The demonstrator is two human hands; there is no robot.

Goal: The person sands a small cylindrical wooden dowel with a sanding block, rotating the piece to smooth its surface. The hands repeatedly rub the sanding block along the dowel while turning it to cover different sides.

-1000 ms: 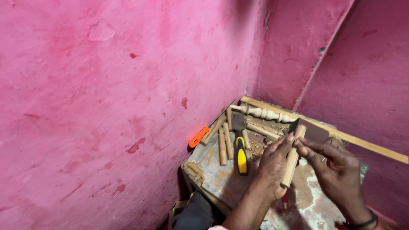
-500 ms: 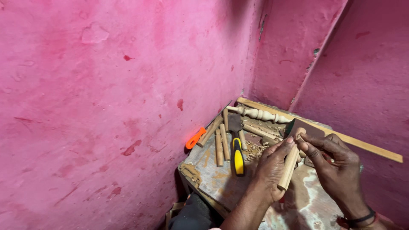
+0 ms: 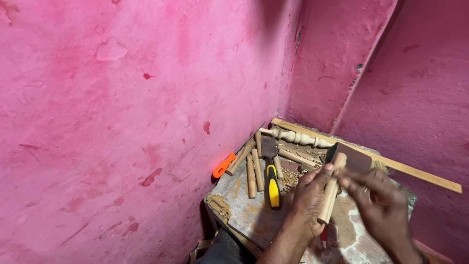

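Left hand [image 3: 308, 195]: gripping the wooden dowel [image 3: 331, 190].
Right hand [image 3: 376, 205]: pinching dowel's top, at three o'clock.
Chisel [image 3: 271, 171]: lying at nine o'clock.

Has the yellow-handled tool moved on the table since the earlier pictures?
No. The yellow-handled tool lies in the same spot beside the dowels on the table.

Work surface [image 3: 254, 220], corner position. Obstacles: pink walls [image 3: 122, 122] closing off 9 through 2 o'clock; loose wooden rods [image 3: 251, 171] and yellow-handled tool [image 3: 272, 186] at 10 o'clock of the left hand [image 3: 308, 200]; turned spindle [image 3: 298, 138] and long strip [image 3: 391, 165] at 12 o'clock. Free room: bare board at 8 o'clock, front edge.
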